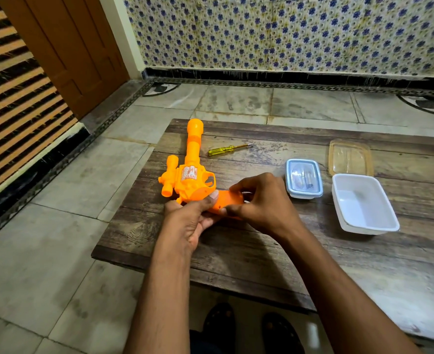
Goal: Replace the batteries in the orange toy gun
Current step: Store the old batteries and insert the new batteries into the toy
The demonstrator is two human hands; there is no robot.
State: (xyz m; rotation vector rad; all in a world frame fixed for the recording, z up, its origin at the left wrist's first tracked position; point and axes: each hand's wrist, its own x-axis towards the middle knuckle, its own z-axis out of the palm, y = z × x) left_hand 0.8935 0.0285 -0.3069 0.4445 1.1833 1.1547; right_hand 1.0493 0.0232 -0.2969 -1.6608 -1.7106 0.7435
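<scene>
The orange toy gun [189,172] lies on the wooden table [236,251], barrel pointing away from me, its handle toward my hands. My left hand [188,226] grips the gun from below at the handle's base, thumb pressed on the body. My right hand [259,200] curls over the handle, fingers and thumb pinching it; the handle's battery area is mostly hidden under that hand. A yellow screwdriver [227,149] lies on the table behind the gun.
A small lidded box with a blue rim [304,178] holds small items. Right of it stand an open white container [364,204] and a clear lid [350,157]. Tiled floor surrounds the low table; my sandalled feet are below its near edge.
</scene>
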